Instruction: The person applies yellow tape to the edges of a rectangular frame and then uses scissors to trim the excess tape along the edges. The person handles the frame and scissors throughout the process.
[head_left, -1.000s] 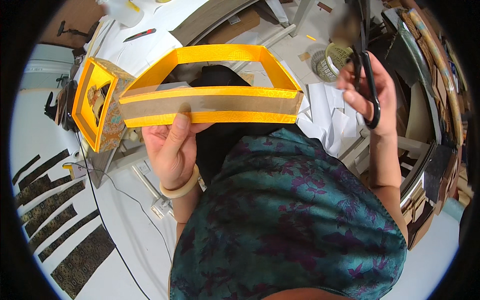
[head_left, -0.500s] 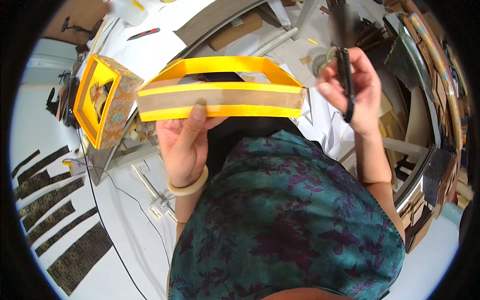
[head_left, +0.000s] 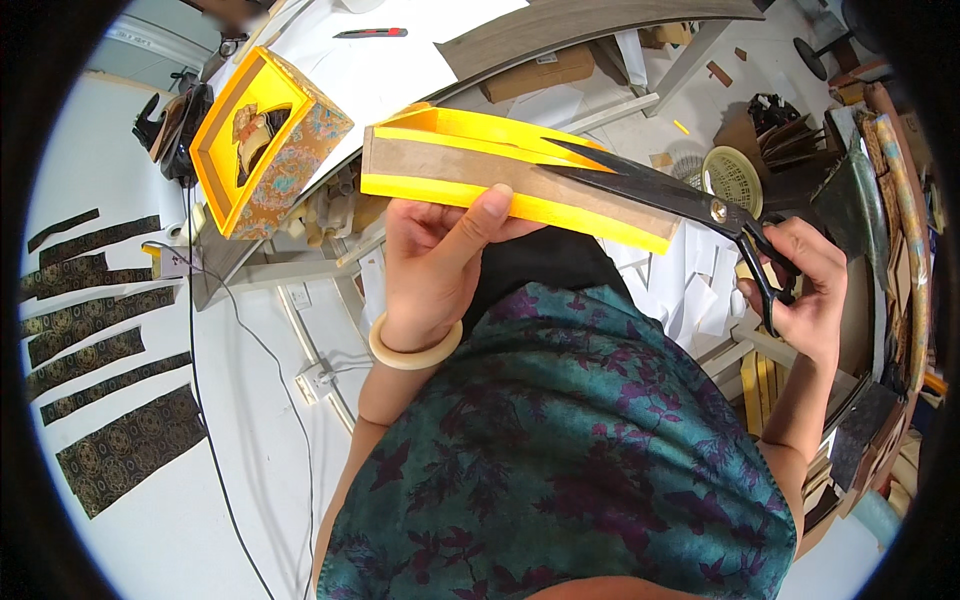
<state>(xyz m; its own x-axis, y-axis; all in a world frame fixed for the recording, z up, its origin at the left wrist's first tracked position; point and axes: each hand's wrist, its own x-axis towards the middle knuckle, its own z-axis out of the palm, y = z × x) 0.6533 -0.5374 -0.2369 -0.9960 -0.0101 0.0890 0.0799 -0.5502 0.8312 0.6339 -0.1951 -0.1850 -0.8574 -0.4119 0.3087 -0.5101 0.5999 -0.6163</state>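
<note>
My left hand [head_left: 440,250] grips a yellow box frame [head_left: 500,170] with a grey-brown cardboard band along its side, thumb pressed on the front face. My right hand [head_left: 800,285] is closed on the handles of large black scissors [head_left: 650,185]. The scissor blades point left and lie across the frame's right end, their tips over the open yellow top. A cream bangle [head_left: 415,350] circles my left wrist. My teal, purple-patterned garment [head_left: 560,460] fills the lower middle.
A second yellow-lined box covered in patterned fabric [head_left: 265,140] sits on the white table [head_left: 400,70] at upper left, with a red-handled knife [head_left: 372,33] beyond it. Dark patterned fabric strips [head_left: 100,350] lie on the floor at left. Cardboard, a woven basket [head_left: 735,180] and clutter crowd the right.
My right hand has brought the scissors down from upright to lie across the frame's right end. The frame has tilted, its right end lower, and my left hand has shifted along it.
</note>
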